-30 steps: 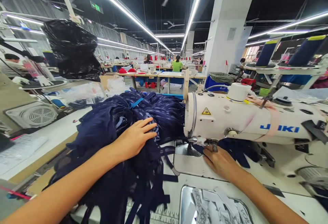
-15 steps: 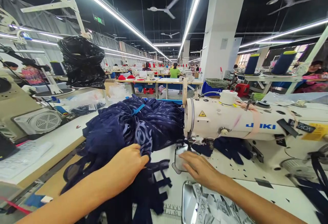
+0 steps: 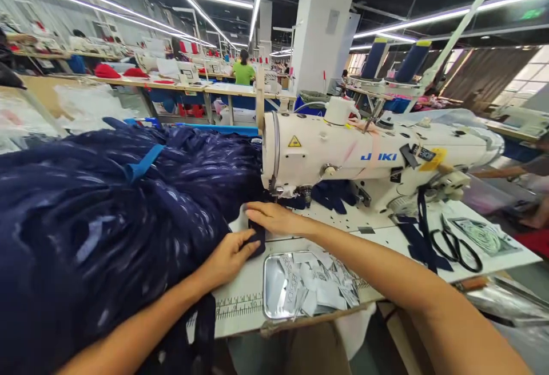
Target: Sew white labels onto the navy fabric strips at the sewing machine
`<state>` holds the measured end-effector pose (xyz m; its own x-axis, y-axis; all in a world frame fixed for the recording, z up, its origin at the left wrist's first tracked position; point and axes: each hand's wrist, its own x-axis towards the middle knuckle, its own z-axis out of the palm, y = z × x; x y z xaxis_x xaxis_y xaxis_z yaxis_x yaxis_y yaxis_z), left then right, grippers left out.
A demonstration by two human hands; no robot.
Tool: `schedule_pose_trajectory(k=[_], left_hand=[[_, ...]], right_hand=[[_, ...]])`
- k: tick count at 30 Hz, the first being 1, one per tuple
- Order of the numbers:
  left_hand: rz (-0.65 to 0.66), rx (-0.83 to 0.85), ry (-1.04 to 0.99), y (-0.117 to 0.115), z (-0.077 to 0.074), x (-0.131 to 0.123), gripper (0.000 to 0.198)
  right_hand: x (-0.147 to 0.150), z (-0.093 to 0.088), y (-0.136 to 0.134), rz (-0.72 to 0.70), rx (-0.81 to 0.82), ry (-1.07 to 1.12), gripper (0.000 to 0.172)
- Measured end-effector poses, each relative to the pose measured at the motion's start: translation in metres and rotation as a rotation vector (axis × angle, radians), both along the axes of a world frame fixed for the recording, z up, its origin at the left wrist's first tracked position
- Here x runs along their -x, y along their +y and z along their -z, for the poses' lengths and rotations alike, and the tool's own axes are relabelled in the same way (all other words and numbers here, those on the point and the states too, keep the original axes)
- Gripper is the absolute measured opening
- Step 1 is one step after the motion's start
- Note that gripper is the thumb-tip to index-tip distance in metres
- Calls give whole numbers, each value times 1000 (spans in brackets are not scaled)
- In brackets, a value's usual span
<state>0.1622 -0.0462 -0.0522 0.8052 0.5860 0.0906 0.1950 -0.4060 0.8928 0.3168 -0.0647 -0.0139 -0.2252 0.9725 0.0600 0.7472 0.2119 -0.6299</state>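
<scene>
A narrow navy fabric piece (image 3: pixel 258 243) lies at the front of the white sewing machine (image 3: pixel 317 146), below and left of its needle area. My left hand (image 3: pixel 231 254) pinches it between thumb and fingers. From the right, my right hand (image 3: pixel 278 218) grips the far end of the same piece, its fingers closed and close to the presser foot, which it partly hides. A big heap of navy garments (image 3: pixel 107 215) with a bright blue strip (image 3: pixel 143 163) on it rises beside my left arm.
A metal tray (image 3: pixel 274 289) of white printed labels sits at the table's front edge. Black scissors (image 3: pixel 457 246) lie at the right by navy straps (image 3: pixel 422 246). Thread cones (image 3: pixel 409 63) stand behind the machine. A person in green (image 3: pixel 243 71) sits farther back.
My view has turned right and down. My left hand has left the heap and come to the machine with a navy piece. My right hand, earlier open near the needle, now closes on that piece.
</scene>
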Motion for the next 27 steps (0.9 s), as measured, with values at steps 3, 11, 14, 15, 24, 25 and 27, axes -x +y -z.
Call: schedule_pose_trajectory(k=[3, 11, 14, 15, 24, 25, 27], left_hand=[[58, 9, 11, 15, -7, -1, 25], [93, -262, 65, 46, -15, -36, 18], [87, -412, 130, 44, -13, -47, 17], [76, -464, 148, 40, -13, -48, 16], [42, -716, 303, -14, -33, -54, 19], [15, -666, 288, -15, -34, -55, 18], [-30, -507, 249, -12, -33, -56, 17]], right_hand=[[-18, -1, -36, 20, -177, 4, 25], [-65, -7, -95, 264, -151, -344, 9], [-64, -1, -102, 294, -45, -469, 16], [-62, 2, -103, 287, -29, -503, 19], [-61, -3, -104, 201, -45, -508, 15], [-66, -4, -105, 246, -82, -473, 15], [-75, -2, -107, 353, -137, -350, 14]])
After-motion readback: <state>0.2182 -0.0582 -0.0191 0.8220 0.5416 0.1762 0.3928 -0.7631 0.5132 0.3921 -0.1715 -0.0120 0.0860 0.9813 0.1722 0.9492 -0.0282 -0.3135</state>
